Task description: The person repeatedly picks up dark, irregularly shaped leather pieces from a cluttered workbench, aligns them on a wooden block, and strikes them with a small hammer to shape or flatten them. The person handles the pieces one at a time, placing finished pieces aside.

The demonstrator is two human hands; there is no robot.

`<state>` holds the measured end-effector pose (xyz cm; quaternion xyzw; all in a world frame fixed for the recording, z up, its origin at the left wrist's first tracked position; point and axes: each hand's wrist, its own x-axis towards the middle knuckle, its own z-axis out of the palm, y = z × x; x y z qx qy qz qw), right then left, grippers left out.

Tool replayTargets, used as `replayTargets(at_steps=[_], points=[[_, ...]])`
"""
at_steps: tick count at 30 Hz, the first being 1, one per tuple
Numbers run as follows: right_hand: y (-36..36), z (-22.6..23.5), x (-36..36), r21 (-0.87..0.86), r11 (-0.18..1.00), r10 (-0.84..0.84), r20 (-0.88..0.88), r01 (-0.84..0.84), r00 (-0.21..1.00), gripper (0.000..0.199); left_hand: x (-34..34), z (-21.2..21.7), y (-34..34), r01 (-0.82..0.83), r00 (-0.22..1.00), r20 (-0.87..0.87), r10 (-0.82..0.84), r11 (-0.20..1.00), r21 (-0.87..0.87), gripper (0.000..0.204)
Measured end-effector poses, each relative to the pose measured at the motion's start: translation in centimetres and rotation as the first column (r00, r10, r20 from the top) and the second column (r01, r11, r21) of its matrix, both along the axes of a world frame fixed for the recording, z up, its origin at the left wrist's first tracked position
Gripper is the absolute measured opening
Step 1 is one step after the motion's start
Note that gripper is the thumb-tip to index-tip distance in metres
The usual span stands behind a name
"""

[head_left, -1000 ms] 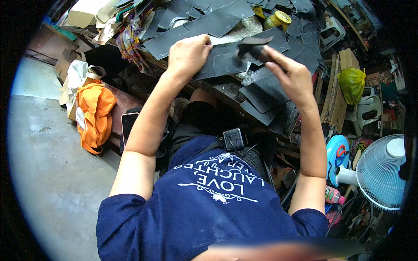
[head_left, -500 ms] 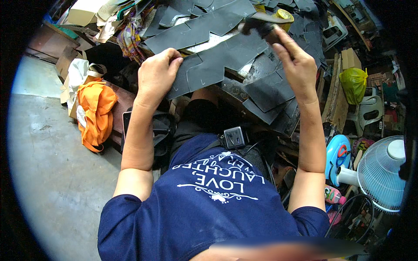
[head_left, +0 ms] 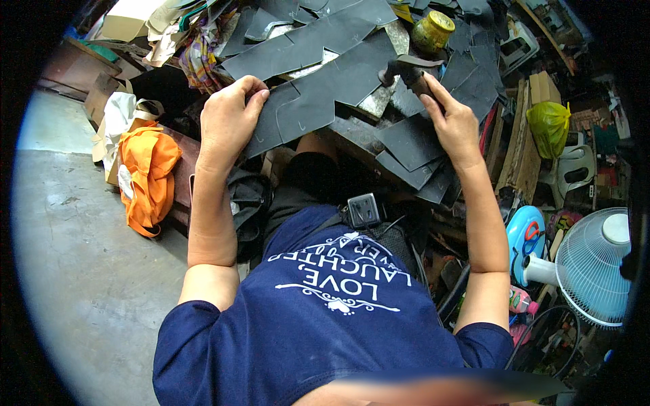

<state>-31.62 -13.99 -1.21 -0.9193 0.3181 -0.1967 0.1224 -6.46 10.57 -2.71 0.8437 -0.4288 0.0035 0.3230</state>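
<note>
My left hand (head_left: 232,115) is closed on the near left edge of a dark grey notched sheet (head_left: 313,101) with pale pen marks, its thumb on top. The sheet slants away to the right across a cluttered worktop. In my right hand (head_left: 455,128) is a hammer (head_left: 410,68), gripped by its dark handle. Its curved metal head hangs close by the sheet's right part; whether it touches is unclear. Another dark sheet (head_left: 271,59) lies just beyond, and more dark pieces (head_left: 414,141) are stacked beneath and right of the hammer.
A yellow jar (head_left: 433,31) stands beyond the hammer. To the left, an orange cloth bag (head_left: 147,177) hangs over a wooden bench (head_left: 191,154). At the right are a yellow-green plastic bag (head_left: 549,128), a white fan (head_left: 594,267) and a plastic chair (head_left: 573,174).
My left hand and the sheet have shifted left and slightly nearer. My right hand has come down a little with the hammer, whose head now sits lower, uncovering the yellow jar.
</note>
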Motion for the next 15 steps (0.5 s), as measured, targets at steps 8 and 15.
replayTargets(at_steps=[8, 15], points=[[1.0, 0.6, 2.8, -0.010, 0.991, 0.132, 0.226, -0.133, 0.965, 0.037, -0.5, -0.7, -1.7, 0.059, 0.997, -0.055, -0.062, 0.996, -0.060, 0.017], [-0.2, -0.6, 2.0, 0.100, 0.978, 0.144, 0.301, -0.182, 0.943, 0.039, -1.8, 3.3, -2.1, 0.284, 0.942, 0.248, -0.226, 0.930, -0.233, 0.013]])
